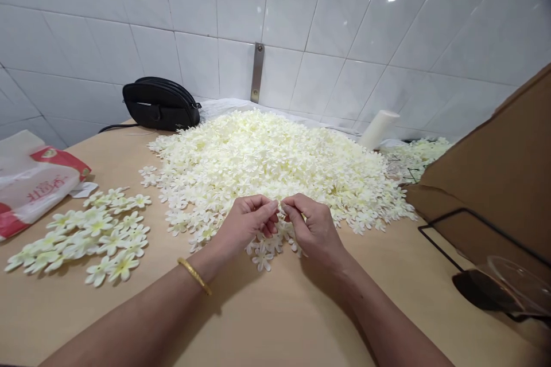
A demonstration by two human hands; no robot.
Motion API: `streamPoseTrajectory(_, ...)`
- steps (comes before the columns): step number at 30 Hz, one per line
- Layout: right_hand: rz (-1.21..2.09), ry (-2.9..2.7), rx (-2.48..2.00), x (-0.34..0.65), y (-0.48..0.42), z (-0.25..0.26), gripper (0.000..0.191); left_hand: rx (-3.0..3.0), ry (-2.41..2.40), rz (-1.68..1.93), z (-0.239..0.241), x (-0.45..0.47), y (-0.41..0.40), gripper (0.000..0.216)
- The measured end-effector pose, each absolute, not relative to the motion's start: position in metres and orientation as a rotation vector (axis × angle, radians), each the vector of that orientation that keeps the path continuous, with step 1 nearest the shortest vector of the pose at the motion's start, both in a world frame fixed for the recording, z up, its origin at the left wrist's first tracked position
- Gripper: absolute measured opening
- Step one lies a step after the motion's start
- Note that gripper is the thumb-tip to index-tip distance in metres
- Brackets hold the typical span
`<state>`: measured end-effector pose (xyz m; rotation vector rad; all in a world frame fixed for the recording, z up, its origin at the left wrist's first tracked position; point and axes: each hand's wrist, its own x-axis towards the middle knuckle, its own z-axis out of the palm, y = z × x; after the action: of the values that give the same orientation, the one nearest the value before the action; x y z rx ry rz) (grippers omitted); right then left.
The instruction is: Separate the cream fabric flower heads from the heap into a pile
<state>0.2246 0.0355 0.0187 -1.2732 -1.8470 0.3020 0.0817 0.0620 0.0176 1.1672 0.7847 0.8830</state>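
My left hand (253,217) and my right hand (310,223) meet at the fingertips in front of a large heap of pale yellow-white artificial flowers (267,155). Both are closed in a pinch. Whatever lies between the fingers is too small and too covered to make out. Just below the hands show a few white flowers (262,258); whether they lie on the table or hang from my fingers, I cannot tell. To the left of my hands is a smaller group of flowers (97,226) with yellow centres, laid close together.
On the left stand a black pouch (161,104) and a red-and-white plastic bag (41,186). A pale roll (379,129) rises behind the heap. At right are a cardboard box (491,166), a black wire frame (447,258) and sunglasses (486,292). A tiled wall (318,17) borders the table.
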Motion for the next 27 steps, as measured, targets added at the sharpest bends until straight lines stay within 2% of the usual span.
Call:
streamPoseTrajectory(10,0.836,-1.585,-1.326,0.225,0.035,0.022,0.019,1.064,0.745,0.851,0.019,0.082,0.062,0.019)
streamPoseTrajectory(27,0.693,-1.420,-1.339,0.235,0.041,0.021,0.018,1.270,0.965,0.913,0.016,0.082,0.063,0.015)
